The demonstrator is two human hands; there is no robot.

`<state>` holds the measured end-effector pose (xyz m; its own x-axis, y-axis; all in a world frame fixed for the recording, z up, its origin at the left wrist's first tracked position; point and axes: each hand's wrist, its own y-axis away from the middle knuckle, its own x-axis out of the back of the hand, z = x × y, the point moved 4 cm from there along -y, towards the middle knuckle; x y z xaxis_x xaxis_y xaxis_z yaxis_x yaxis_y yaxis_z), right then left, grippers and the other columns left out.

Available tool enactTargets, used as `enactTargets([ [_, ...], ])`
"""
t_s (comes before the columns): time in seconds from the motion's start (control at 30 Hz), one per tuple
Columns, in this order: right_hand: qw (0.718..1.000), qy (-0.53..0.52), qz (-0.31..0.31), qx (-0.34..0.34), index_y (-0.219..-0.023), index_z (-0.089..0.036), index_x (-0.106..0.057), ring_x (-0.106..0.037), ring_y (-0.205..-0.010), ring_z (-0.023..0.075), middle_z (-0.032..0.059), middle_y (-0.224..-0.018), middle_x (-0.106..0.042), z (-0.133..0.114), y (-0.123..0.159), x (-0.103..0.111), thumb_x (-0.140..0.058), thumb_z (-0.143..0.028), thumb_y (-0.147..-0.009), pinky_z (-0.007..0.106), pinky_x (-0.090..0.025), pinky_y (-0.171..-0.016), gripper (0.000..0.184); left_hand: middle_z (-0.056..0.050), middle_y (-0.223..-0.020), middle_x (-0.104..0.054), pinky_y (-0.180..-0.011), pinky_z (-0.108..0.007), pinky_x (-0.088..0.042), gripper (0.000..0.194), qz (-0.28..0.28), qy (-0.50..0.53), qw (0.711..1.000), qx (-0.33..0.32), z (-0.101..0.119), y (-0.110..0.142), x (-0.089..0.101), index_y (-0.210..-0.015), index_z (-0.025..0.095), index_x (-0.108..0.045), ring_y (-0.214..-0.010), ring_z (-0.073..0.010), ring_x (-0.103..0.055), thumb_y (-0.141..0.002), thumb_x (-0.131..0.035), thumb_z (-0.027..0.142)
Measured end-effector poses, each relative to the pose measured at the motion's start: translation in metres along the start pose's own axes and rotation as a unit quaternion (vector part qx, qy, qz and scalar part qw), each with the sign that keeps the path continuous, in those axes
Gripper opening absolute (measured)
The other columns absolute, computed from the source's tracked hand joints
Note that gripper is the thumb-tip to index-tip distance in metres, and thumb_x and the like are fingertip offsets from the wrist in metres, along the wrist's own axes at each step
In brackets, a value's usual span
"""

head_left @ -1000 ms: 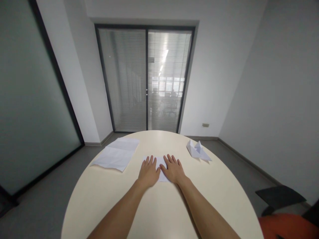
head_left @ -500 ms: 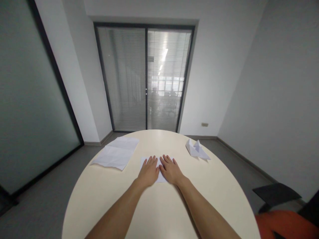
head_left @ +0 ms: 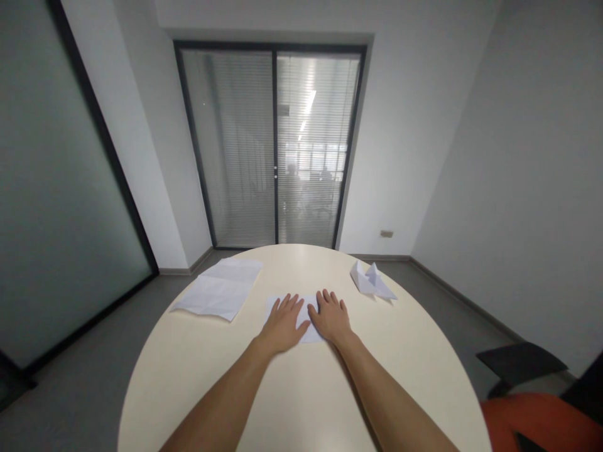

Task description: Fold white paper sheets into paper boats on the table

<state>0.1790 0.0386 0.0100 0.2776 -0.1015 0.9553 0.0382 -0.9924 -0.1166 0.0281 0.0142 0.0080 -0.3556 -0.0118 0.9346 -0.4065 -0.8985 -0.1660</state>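
A small white sheet of paper (head_left: 311,333) lies flat on the round table, mostly covered by my two hands. My left hand (head_left: 284,323) rests palm down over its left part, fingers stretched forward and thumb pointing right. On the right part lies my right hand (head_left: 330,317), also palm down with its fingers spread. A narrow strip of the paper shows between the hands, and a corner peeks out left of my left fingers. Whether the paper is folded in layers I cannot tell.
Larger creased white paper sheets (head_left: 221,289) lie at the table's left. A folded paper boat (head_left: 372,282) sits near the right edge of the cream table (head_left: 301,402). An orange and black chair (head_left: 537,414) stands at the lower right; a glass door (head_left: 273,150) is behind.
My right hand has slid slightly right from beside my left hand, so more paper shows between them. My left thumb has spread out to the right. The view has shifted a little.
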Motion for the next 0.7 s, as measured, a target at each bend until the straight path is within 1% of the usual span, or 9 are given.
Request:
enactTargets([
  [0.07, 1.0, 0.0, 0.003, 0.004, -0.15, -0.012, -0.039, -0.024, -0.148, 0.0324, 0.0164, -0.158, -0.033, 0.002, -0.001, 0.001, -0.037, -0.045, -0.097, 0.051, -0.016, -0.117, 0.062, -0.009, -0.162, -0.026, -0.121, -0.055, -0.012, 0.075, -0.03, 0.02, 0.998, -0.049, 0.006, 0.002, 0.001, -0.153, 0.023, -0.033, -0.151, -0.0321, -0.016, -0.09, -0.047, 0.061],
  [0.1, 1.0, 0.001, 0.003, 0.007, -0.149, -0.012, -0.04, -0.025, -0.147, 0.0319, 0.0156, -0.158, -0.034, 0.003, -0.002, 0.001, -0.036, -0.043, -0.098, 0.051, -0.017, -0.117, 0.06, -0.009, -0.162, -0.025, -0.121, -0.056, -0.012, 0.082, -0.043, 0.026, 0.997, -0.061, 0.007, 0.003, 0.001, -0.154, 0.024, -0.03, -0.151, -0.0335, -0.014, -0.087, -0.05, 0.066],
  [0.17, 1.0, 0.005, 0.003, 0.018, -0.148, -0.014, -0.042, -0.026, -0.147, 0.031, 0.0137, -0.158, -0.036, 0.004, -0.003, 0.001, -0.034, -0.038, -0.099, 0.051, -0.019, -0.116, 0.055, -0.01, -0.163, -0.021, -0.12, -0.06, -0.01, 0.093, -0.061, 0.028, 0.995, -0.07, 0.01, 0.004, 0.002, -0.155, 0.025, -0.027, -0.151, -0.0367, -0.011, -0.08, -0.054, 0.074],
  [0.23, 0.999, 0.007, 0.002, 0.035, -0.147, -0.017, -0.043, -0.028, -0.146, 0.0308, 0.0122, -0.157, -0.037, 0.005, -0.003, 0.003, -0.032, -0.034, -0.1, 0.053, -0.021, -0.115, 0.051, -0.011, -0.164, -0.019, -0.119, -0.062, -0.009, 0.098, -0.069, 0.026, 0.995, -0.072, 0.011, 0.005, 0.002, -0.155, 0.027, -0.028, -0.151, -0.039, -0.008, -0.077, -0.053, 0.079],
  [0.33, 0.999, 0.006, -0.002, 0.053, -0.145, -0.021, -0.046, -0.029, -0.146, 0.0312, 0.0104, -0.157, -0.038, 0.006, -0.002, 0.005, -0.031, -0.031, -0.101, 0.056, -0.023, -0.114, 0.048, -0.012, -0.163, -0.02, -0.118, -0.063, -0.011, 0.094, -0.062, 0.02, 0.995, -0.072, 0.013, 0.006, 0.003, -0.154, 0.027, -0.032, -0.15, -0.0403, -0.01, -0.078, -0.051, 0.08],
  [0.43, 0.998, -0.005, -0.007, 0.056, -0.143, -0.022, -0.048, -0.03, -0.145, 0.0313, 0.0094, -0.156, -0.04, 0.006, -0.001, 0.008, -0.033, -0.032, -0.1, 0.056, -0.024, -0.114, 0.047, -0.013, -0.16, -0.03, -0.118, -0.059, -0.018, 0.087, -0.042, 0.008, 0.995, -0.092, 0.016, 0.006, 0.005, -0.151, 0.025, -0.037, -0.149, -0.0384, -0.019, -0.082, -0.051, 0.076],
  [0.53, 0.998, -0.028, -0.011, 0.057, -0.142, -0.022, -0.051, -0.03, -0.145, 0.0323, 0.0092, -0.155, -0.041, 0.009, -0.002, 0.01, -0.034, -0.037, -0.1, 0.057, -0.024, -0.115, 0.047, -0.013, -0.155, -0.04, -0.117, -0.054, -0.026, 0.08, -0.024, -0.01, 0.992, -0.124, 0.019, 0.006, 0.008, -0.148, 0.021, -0.043, -0.145, -0.0358, -0.03, -0.085, -0.052, 0.07],
  [0.63, 0.996, -0.067, -0.019, 0.054, -0.137, -0.023, -0.057, -0.03, -0.146, 0.0322, 0.0084, -0.154, -0.043, 0.013, -0.006, 0.01, -0.03, -0.043, -0.102, 0.057, -0.023, -0.116, 0.049, -0.013, -0.149, -0.048, -0.115, -0.049, -0.032, 0.067, 0.0, -0.027, 0.99, -0.135, 0.018, 0.006, 0.012, -0.141, 0.019, -0.052, -0.141, -0.0331, -0.039, -0.092, -0.046, 0.064],
  [0.7, 0.994, -0.097, -0.022, 0.046, -0.131, -0.023, -0.062, -0.033, -0.145, 0.0305, 0.0087, -0.152, -0.046, 0.017, -0.009, 0.011, -0.027, -0.045, -0.102, 0.054, -0.024, -0.116, 0.051, -0.01, -0.144, -0.054, -0.114, -0.046, -0.035, 0.056, 0.02, -0.029, 0.989, -0.141, 0.016, 0.005, 0.015, -0.134, 0.021, -0.059, -0.137, -0.03, -0.045, -0.097, -0.039, 0.058],
])
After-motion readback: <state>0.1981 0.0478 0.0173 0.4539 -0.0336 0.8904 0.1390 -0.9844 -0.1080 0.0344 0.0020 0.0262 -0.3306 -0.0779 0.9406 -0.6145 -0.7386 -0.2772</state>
